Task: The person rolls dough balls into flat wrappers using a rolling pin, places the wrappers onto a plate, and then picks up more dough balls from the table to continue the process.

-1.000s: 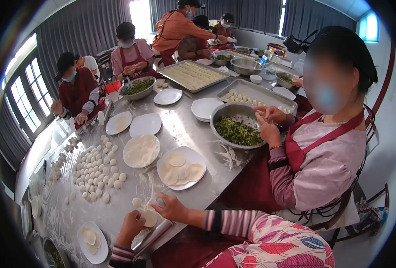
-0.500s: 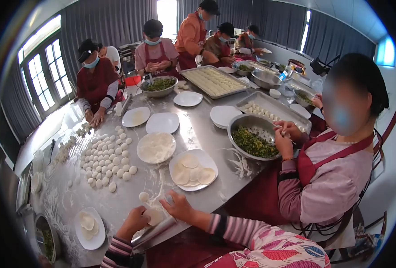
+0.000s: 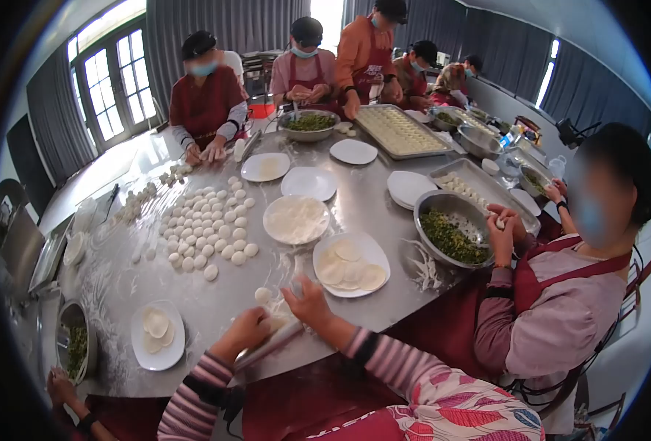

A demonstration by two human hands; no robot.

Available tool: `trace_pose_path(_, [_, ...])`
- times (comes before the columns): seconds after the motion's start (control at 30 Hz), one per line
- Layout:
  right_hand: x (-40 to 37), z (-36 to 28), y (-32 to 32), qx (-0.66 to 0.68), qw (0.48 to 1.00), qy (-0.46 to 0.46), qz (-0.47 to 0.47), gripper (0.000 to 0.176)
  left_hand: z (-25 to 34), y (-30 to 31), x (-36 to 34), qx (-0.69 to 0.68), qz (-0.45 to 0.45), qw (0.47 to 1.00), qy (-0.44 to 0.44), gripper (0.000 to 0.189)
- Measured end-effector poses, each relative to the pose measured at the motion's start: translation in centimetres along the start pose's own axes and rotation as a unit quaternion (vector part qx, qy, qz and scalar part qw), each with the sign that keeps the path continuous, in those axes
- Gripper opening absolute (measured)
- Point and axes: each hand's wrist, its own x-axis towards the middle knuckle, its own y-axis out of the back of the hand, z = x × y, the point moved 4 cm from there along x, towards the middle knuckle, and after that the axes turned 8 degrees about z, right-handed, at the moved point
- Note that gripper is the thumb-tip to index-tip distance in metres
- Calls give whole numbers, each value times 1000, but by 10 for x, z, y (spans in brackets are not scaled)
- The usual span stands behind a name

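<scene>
My left hand (image 3: 247, 329) is closed at the table's near edge, its fingers on the rim of a thin round dough wrapper (image 3: 277, 322). To its right my right hand (image 3: 309, 303) is curled over what looks like a small rolling pin, mostly hidden by the fingers. Just beyond the wrapper lies one dough ball (image 3: 264, 295). A white plate (image 3: 352, 292) of flat wrappers (image 3: 349, 267) is beyond my right hand. Left of my left hand stands another white plate (image 3: 158, 361) with a few wrappers (image 3: 156, 325).
Many flattened dough pieces (image 3: 211, 220) cover the floured steel table (image 3: 120, 294). Beyond are a plate of flour (image 3: 296, 219), bowls of green filling (image 3: 443, 234) and a tray of dumplings (image 3: 403, 132). A co-worker (image 3: 553, 294) sits close on the right; another person's hands (image 3: 62, 388) show lower left.
The view has turned left, so the table appears further right. My right hand has shifted slightly forward and closer to my left. Another person's hands have come into view at lower left.
</scene>
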Motion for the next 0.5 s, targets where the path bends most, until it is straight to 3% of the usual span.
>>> trace_pose_path(0.07, [16, 12, -23, 3, 1000, 4, -9, 31, -18, -10, 17, -10, 35, 999, 3, 22])
trace_pose_path(0.13, [19, 4, -33, -60, 992, 110, -20, 25, -15, -5, 18, -8, 19, 1000, 10, 22])
trace_pose_path(0.2, [7, 0, -8, -12, 1000, -22, -10, 26, -16, -3, 15, -14, -1, 1000, 3, 22])
trace_pose_path(0.27, [-10, -12, 25, -23, 998, 65, 12, 29, -19, 0, 7, -20, -17, 999, 27, 22])
trace_pose_path(0.37, [-15, -15, 33, 13, 1000, -20, -4, 28, -18, 1, -2, -39, -27, 998, 44, 22])
trace_pose_path(0.5, [19, -1, -17, -15, 1000, -21, -2, 27, -13, -11, 14, 24, 13, 1000, 11, 21])
